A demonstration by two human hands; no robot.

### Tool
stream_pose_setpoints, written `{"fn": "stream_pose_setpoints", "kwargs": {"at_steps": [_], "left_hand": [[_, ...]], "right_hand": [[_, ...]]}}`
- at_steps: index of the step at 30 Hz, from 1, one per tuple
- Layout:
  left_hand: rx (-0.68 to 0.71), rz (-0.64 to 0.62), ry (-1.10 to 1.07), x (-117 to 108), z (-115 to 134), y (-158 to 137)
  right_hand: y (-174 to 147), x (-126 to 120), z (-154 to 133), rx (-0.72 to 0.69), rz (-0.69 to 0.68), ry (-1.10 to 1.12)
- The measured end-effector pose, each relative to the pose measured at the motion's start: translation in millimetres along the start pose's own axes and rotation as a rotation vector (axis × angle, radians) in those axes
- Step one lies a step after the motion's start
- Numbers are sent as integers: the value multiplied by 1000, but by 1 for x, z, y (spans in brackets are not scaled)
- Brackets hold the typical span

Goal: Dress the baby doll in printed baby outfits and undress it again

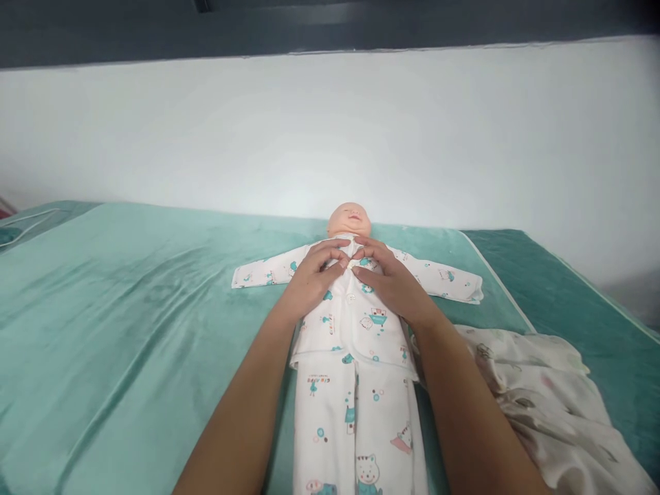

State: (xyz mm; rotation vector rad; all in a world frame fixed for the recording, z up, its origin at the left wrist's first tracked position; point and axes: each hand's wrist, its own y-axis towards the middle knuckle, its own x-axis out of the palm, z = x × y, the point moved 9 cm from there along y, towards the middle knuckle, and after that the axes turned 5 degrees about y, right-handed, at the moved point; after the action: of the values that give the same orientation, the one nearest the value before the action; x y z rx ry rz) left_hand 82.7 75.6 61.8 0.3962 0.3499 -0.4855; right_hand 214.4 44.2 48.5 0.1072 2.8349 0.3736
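A baby doll (349, 220) lies on its back, dressed in a white baby shirt (335, 326) with teal and pink prints and matching trousers (330, 426). Both sleeves stretch out sideways. My left hand (315, 275) and my right hand (384, 275) meet over the chest of the shirt, along its front opening. Thumb and fingers of each hand pinch the shirt's front edge at a small fastening, partly hidden by the fingertips. Another fastening (351, 297) shows just below my hands.
A teal blanket (128, 309) with some creases covers the bed. At the right lies a crumpled white printed cloth (551, 392), beside my right forearm. A white wall (330, 130) rises behind the doll's head. A pale cord (31, 220) is at the far left.
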Motion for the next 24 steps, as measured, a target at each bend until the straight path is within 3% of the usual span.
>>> {"fn": "stream_pose_setpoints", "kwargs": {"at_steps": [9,18,24], "left_hand": [[-16,16,20,-2,0,0],[-29,-1,31,0,3,-1],[-62,-10,2,-1,2,-1]], "right_hand": [[2,0,-7,-53,52,-57],[2,0,-9,-24,29,-56],[1,2,-12,-81,7,-61]]}}
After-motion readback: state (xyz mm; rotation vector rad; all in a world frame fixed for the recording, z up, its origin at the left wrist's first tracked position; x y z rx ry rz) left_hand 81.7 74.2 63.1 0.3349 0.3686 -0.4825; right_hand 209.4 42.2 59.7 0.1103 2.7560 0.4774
